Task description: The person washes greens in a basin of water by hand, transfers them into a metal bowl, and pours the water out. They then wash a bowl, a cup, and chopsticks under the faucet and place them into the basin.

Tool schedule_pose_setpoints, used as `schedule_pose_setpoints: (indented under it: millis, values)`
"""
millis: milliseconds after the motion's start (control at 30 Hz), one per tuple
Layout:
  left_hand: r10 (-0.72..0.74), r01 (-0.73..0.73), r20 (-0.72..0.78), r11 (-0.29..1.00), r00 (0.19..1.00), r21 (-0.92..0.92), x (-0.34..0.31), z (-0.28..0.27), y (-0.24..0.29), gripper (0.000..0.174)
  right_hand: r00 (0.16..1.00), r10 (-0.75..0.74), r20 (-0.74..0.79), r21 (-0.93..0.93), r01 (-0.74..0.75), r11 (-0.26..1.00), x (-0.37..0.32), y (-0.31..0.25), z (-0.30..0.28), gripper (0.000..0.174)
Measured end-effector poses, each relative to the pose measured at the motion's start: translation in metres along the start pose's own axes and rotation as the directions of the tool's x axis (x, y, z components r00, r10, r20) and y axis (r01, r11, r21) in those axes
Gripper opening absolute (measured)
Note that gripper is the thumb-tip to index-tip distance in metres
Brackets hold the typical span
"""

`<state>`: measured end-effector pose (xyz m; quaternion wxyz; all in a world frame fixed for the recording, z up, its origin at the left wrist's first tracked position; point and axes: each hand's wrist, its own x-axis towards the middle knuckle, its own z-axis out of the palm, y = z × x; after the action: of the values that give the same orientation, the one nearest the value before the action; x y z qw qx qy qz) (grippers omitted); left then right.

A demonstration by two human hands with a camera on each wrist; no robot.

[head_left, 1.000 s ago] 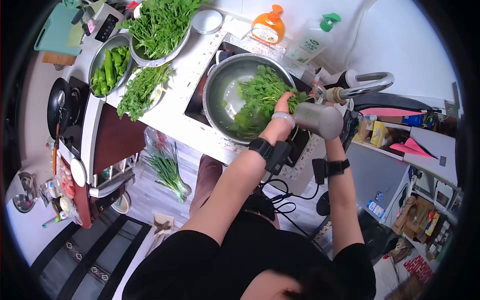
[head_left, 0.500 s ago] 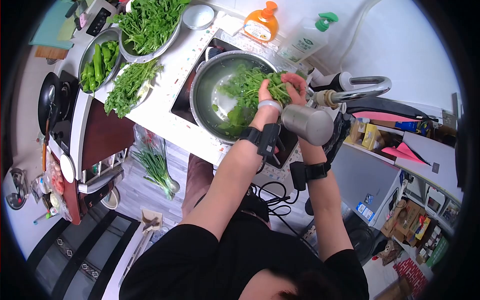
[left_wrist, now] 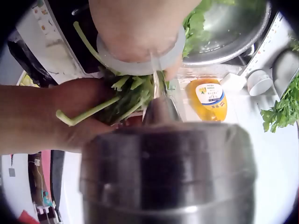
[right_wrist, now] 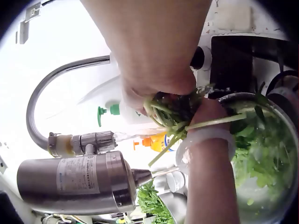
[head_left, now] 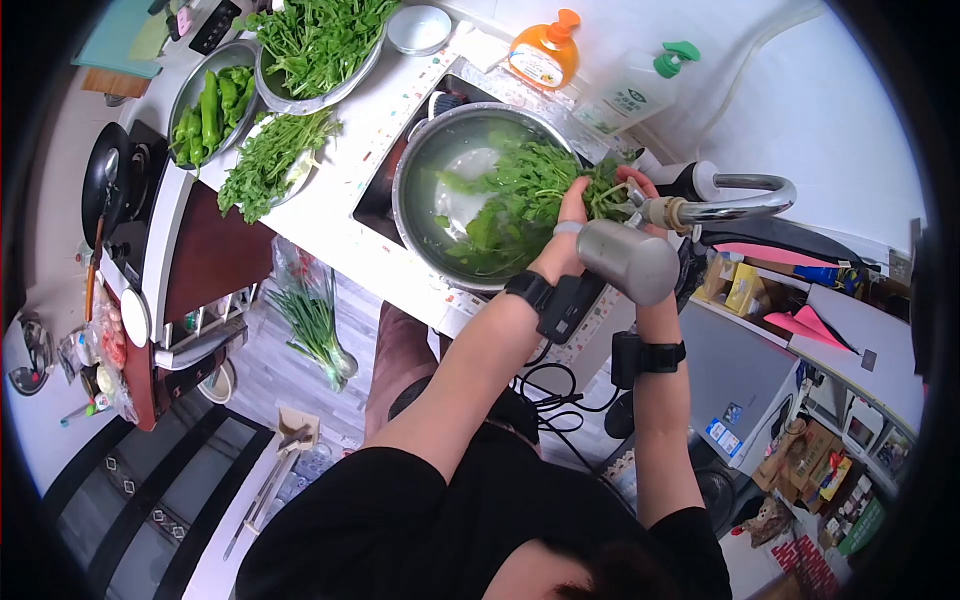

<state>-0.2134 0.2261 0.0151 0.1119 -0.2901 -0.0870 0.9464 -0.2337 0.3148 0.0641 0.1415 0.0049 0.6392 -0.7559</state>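
In the head view, a large metal pot (head_left: 405, 215) of water stands in the sink with leafy greens (head_left: 530, 180) in it. At its right edge the left hand (head_left: 568, 222), with a pale bracelet, and the right hand (head_left: 638, 185) grip the stem end of the bunch between them, beneath the tap. The left wrist view shows the left hand (left_wrist: 140, 28) above stems (left_wrist: 91, 111) and the right hand (left_wrist: 77, 109) curled round them. Stems poke out between the right hand (right_wrist: 154, 84) and left hand (right_wrist: 210, 114) in the right wrist view. Some fingers are hidden.
A metal cylinder (head_left: 628, 262) on the curved tap (head_left: 755, 190) hangs close over both wrists, with a thin water stream (left_wrist: 156, 70) below. Orange (head_left: 545, 55) and clear (head_left: 630, 95) pump bottles stand behind the pot. Bowls of peppers (head_left: 212, 115) and greens (head_left: 325, 45) are at left.
Since half a second ago, both hands have moved a little right, away from the pot's middle, still holding the stems. The right hand, mostly hidden a second ago, now shows beside the tap.
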Motion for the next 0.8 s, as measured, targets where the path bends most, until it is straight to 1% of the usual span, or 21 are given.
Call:
schedule_pose_setpoints:
  millis: [33, 100, 133, 167, 200, 233, 267, 300, 333, 367, 400, 433, 500, 533, 567, 633, 667, 700, 733, 767, 800]
  values:
    - [-0.055, 0.057, 0.038, 0.997, 0.998, -0.045, 0.0, -0.006, -0.001, 0.035, 1.0, -0.001, 0.0, 0.002, 0.001, 1.0, 0.004, 0.004, -0.005, 0.03]
    - [-0.021, 0.021, 0.026, 1.0, 0.999, -0.008, -0.005, -0.012, 0.002, 0.036, 0.993, 0.1, 0.057, -0.178, -0.088, 0.98, 0.012, 0.009, -0.01, 0.032]
    - [-0.024, 0.024, -0.021, 1.0, 0.999, 0.007, -0.011, -0.011, 0.006, 0.038, 0.993, 0.1, 0.061, -0.175, -0.088, 0.981, 0.009, 0.005, -0.007, 0.032]
    - [-0.025, 0.027, -0.069, 0.999, 0.997, 0.021, -0.017, -0.01, 0.008, 0.039, 0.995, 0.043, 0.093, -0.117, -0.032, 0.993, 0.0, 0.0, -0.006, 0.033]
    - [-0.02, 0.022, -0.069, 0.999, 0.997, 0.024, -0.024, -0.002, 0.01, 0.039, 0.992, -0.016, 0.121, -0.057, 0.023, 0.998, -0.006, -0.007, -0.001, 0.034]
    - [-0.001, 0.012, -0.13, 0.997, 0.992, 0.078, -0.032, 0.01, 0.011, 0.039, 0.992, -0.019, 0.124, -0.053, 0.026, 0.998, -0.009, -0.009, 0.001, 0.034]
    - [0.021, 0.004, -0.189, 0.991, 0.982, 0.132, -0.038, 0.017, 0.012, 0.039, 0.993, -0.051, 0.11, -0.111, 0.063, 0.992, -0.011, -0.01, 0.002, 0.035]
    - [0.026, 0.0, -0.186, 0.991, 0.982, 0.135, -0.039, 0.014, 0.011, 0.039, 0.992, -0.086, 0.096, -0.17, 0.101, 0.98, -0.01, -0.011, 0.003, 0.035]
    - [-0.015, 0.028, -0.088, 0.988, 0.996, 0.152, -0.036, 0.01, 0.011, 0.04, 0.991, -0.094, 0.098, -0.166, 0.109, 0.98, -0.006, -0.007, -0.003, 0.035]
    - [-0.059, 0.057, 0.01, 0.983, 0.998, 0.173, -0.032, 0.007, 0.011, 0.041, 0.999, -0.009, 0.033, -0.154, 0.014, 0.988, -0.003, 0.001, -0.014, 0.035]
    - [-0.142, 0.137, 0.033, 0.983, 0.989, 0.12, -0.033, 0.008, 0.014, 0.043, 0.996, 0.078, -0.032, -0.135, -0.082, 0.987, -0.002, -0.004, -0.008, 0.034]
    - [-0.143, 0.137, 0.038, 0.982, 0.989, 0.128, -0.035, 0.009, 0.014, 0.043, 0.997, 0.068, -0.033, -0.132, -0.072, 0.989, -0.006, -0.011, -0.004, 0.034]
    - [-0.172, 0.184, -0.079, 0.962, 0.982, 0.2, -0.042, 0.01, 0.014, 0.041, 0.974, 0.139, -0.177, -0.281, -0.185, 0.942, -0.02, -0.034, 0.014, 0.033]
    - [-0.196, 0.247, -0.223, 0.941, 0.955, 0.233, -0.04, 0.006, 0.016, 0.037, 0.969, 0.129, -0.211, -0.255, -0.182, 0.95, -0.021, -0.041, 0.025, 0.03]
    - [-0.189, 0.24, -0.219, 0.941, 0.957, 0.238, -0.04, 0.002, 0.016, 0.037, 0.971, 0.124, -0.205, -0.252, -0.175, 0.952, -0.016, -0.036, 0.023, 0.03]
    - [-0.127, 0.179, -0.186, 0.938, 0.974, 0.295, -0.043, -0.009, 0.013, 0.033, 0.993, -0.102, -0.051, -0.206, 0.089, 0.975, 0.0, -0.009, 0.002, 0.029]
    - [-0.144, 0.201, -0.196, 0.929, 0.97, 0.311, -0.044, -0.017, 0.016, 0.031, 0.969, -0.248, -0.011, -0.256, 0.237, 0.937, 0.011, 0.008, -0.014, 0.027]
    - [-0.138, 0.196, -0.197, 0.928, 0.971, 0.318, -0.044, -0.027, 0.02, 0.031, 0.968, -0.251, -0.011, -0.248, 0.24, 0.938, 0.023, 0.007, -0.027, 0.027]
    - [-0.188, 0.259, -0.219, 0.894, 0.957, 0.366, -0.044, -0.037, 0.027, 0.031, 0.993, -0.108, -0.039, 0.037, 0.109, 0.993, 0.034, 0.007, -0.037, 0.026]
    - [-0.236, 0.321, -0.244, 0.853, 0.941, 0.411, -0.048, -0.043, 0.033, 0.03, 0.999, 0.039, -0.022, 0.32, -0.03, 0.947, 0.042, 0.008, -0.041, 0.025]
    - [-0.24, 0.313, -0.235, 0.88, 0.942, 0.358, -0.09, 0.005, 0.037, 0.028, 0.999, 0.042, -0.019, 0.332, -0.033, 0.943, 0.047, 0.007, -0.039, 0.025]
